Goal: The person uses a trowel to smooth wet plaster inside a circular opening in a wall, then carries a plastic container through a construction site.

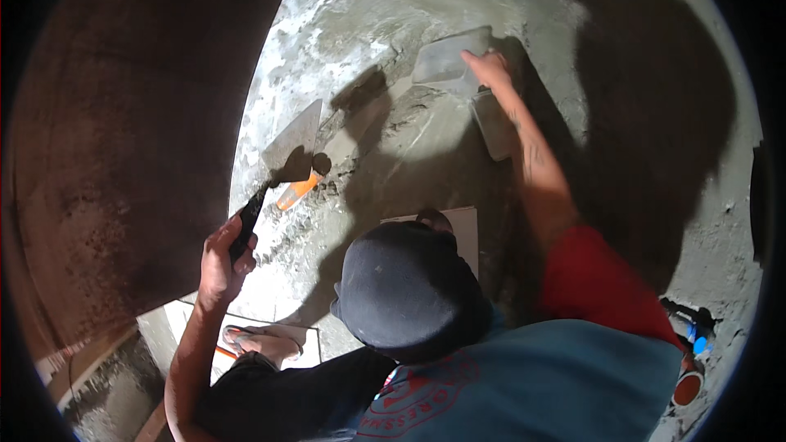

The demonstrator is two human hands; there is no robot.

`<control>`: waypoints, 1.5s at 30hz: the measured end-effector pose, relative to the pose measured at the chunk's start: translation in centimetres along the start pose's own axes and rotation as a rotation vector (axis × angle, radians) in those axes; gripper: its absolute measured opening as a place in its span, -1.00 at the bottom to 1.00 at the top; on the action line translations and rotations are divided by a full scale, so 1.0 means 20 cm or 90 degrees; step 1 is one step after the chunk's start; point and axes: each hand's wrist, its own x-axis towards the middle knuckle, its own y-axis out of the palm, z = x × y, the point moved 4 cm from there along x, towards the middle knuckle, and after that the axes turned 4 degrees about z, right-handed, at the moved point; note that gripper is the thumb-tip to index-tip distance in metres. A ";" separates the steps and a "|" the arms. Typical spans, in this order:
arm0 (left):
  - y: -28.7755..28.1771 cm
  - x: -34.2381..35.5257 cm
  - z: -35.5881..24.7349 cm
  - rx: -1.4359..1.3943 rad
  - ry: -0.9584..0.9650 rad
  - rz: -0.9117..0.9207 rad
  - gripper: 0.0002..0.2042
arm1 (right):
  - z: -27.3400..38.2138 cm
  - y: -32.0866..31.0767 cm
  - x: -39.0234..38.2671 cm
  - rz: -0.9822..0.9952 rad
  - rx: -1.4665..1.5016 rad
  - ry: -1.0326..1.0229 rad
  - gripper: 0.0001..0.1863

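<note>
Gray flr (413,143) w/ orange-hndl tool (296,192), wht panel (468,239).

Smooth metal blade (300,137), rough cement (725,213)

A forearm crosses a grey panel (494,129) at upper centre of the frame, masking its right side, while the right hand (489,74) covers the near corner of a grey plate (449,64). At left, fingers of the left hand (221,258) hide part of a trowel's (295,143) black handle. A dark cap (409,290) obscures most of a pale board (468,237). The lower edge crops the blue shirt (565,381); small blue-and-black items (698,340), lower right, are too indistinct to identify.
</note>
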 end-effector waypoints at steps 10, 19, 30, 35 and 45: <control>0.33 0.34 -0.20 0.083 -0.012 0.048 -0.72 | 0.19 -0.17 0.08 0.134 0.069 0.092 0.06; 1.08 1.00 -0.25 0.227 0.001 0.057 -0.69 | -0.20 -0.34 -0.62 -0.274 0.284 0.029 -0.32; 1.95 1.42 -0.83 1.387 0.541 0.301 -0.81 | -0.26 -0.27 -0.83 -0.180 0.390 0.102 -0.47; 2.34 1.47 -0.63 1.453 0.642 0.472 -0.85 | -0.30 -0.28 -0.83 -0.216 0.399 0.073 -0.50; 2.43 1.68 -0.69 1.279 0.562 0.316 -0.67 | -0.38 -0.18 -0.86 -0.188 0.449 0.114 -0.51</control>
